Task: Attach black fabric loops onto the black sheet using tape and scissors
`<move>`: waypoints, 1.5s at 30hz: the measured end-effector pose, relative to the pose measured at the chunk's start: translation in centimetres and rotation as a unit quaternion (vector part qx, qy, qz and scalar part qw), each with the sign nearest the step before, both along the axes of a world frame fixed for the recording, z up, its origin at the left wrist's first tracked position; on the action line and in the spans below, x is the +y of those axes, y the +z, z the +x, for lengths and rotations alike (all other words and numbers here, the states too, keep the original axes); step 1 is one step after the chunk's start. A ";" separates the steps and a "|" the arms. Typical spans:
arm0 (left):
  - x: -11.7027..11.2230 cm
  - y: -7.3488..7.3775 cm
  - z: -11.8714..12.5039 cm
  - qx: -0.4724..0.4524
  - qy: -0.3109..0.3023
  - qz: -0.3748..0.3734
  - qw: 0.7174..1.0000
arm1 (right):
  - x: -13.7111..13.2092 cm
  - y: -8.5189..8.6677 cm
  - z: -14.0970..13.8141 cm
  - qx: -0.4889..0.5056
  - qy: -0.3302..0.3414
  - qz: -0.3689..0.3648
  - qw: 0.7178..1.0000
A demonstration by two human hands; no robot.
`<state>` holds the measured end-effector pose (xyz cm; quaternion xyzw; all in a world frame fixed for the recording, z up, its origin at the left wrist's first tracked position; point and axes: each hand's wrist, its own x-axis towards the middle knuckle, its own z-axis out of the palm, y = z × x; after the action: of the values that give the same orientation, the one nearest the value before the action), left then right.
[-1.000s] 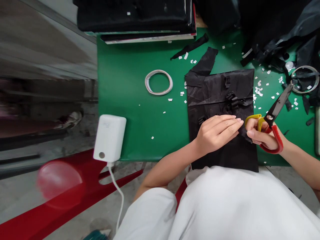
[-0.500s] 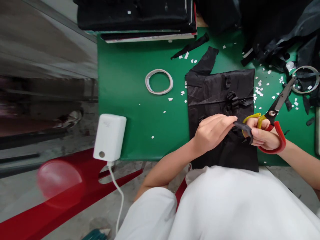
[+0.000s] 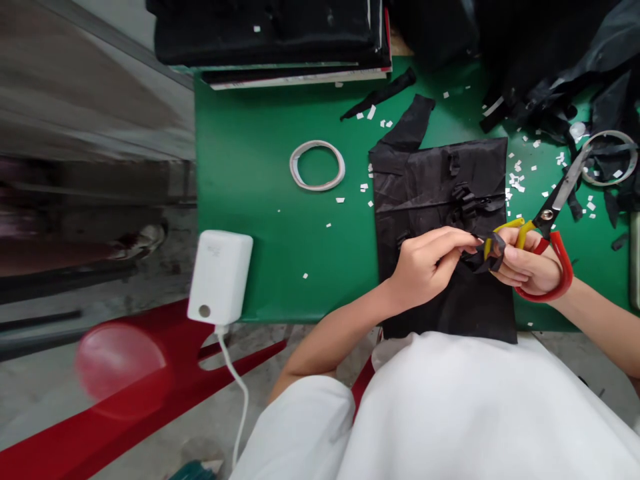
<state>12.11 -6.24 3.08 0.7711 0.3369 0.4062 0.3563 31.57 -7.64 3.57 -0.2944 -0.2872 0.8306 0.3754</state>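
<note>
Over a black fabric piece (image 3: 400,183) laid flat at the table's front edge, my left hand (image 3: 427,263) pinches one end of a small black fabric strip (image 3: 493,253). Between thumb and fingers, my right hand (image 3: 533,267) grips the strip's other part. That same hand carries scissors (image 3: 547,215) with yellow and red handles, hooked round it, blades pointing up and right. Small black knots or loops lie on the fabric just above my left fingers. The exact shape of the strip between my hands is hard to make out.
On the green table (image 3: 260,227) lie a white tape ring (image 3: 317,187), scattered white bits and black scraps. A black stack (image 3: 270,40) stands at the back, dark material (image 3: 545,40) at the back right. A white power bank (image 3: 220,277) with cable sits at the left edge.
My left fingers have shifted slightly right, closer to my right hand, and the strip is now bunched between them. The scissors have tilted a little with my right hand.
</note>
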 end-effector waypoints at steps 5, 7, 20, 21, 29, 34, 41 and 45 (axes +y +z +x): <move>-0.3 0.0 -0.1 -0.010 -0.033 0.019 0.999 | -0.2 0.0 -0.1 -0.025 -0.006 -0.011 1.000; -0.4 0.0 0.0 -0.019 -0.036 0.031 0.999 | -0.3 -0.2 -0.2 -0.034 -0.020 -0.014 0.999; -0.4 -0.3 0.8 -0.008 -0.009 0.011 1.000 | 0.2 -0.3 -0.1 -0.009 -0.071 -0.011 0.997; -0.4 -0.3 0.8 -0.007 -0.009 0.010 1.000 | 0.3 -0.3 0.0 0.002 -0.070 -0.010 0.997; -0.4 -0.5 0.6 0.006 -0.017 0.000 1.000 | 0.5 0.0 0.0 0.038 -0.055 -0.054 0.996; -0.4 -0.4 0.5 0.001 -0.008 0.000 1.000 | 0.4 0.1 0.1 0.057 -0.024 -0.040 0.997; -0.4 -0.3 0.4 0.003 -0.013 -0.022 1.000 | -0.1 -0.5 0.1 0.049 0.047 -0.011 0.998; -0.4 -0.2 0.3 0.006 -0.010 -0.031 0.999 | 0.0 -0.1 0.4 0.029 0.049 -0.015 0.998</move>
<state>12.45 -6.62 2.85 0.7654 0.3442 0.3872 0.3818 31.94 -7.61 3.49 -0.2611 -0.2777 0.8605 0.3381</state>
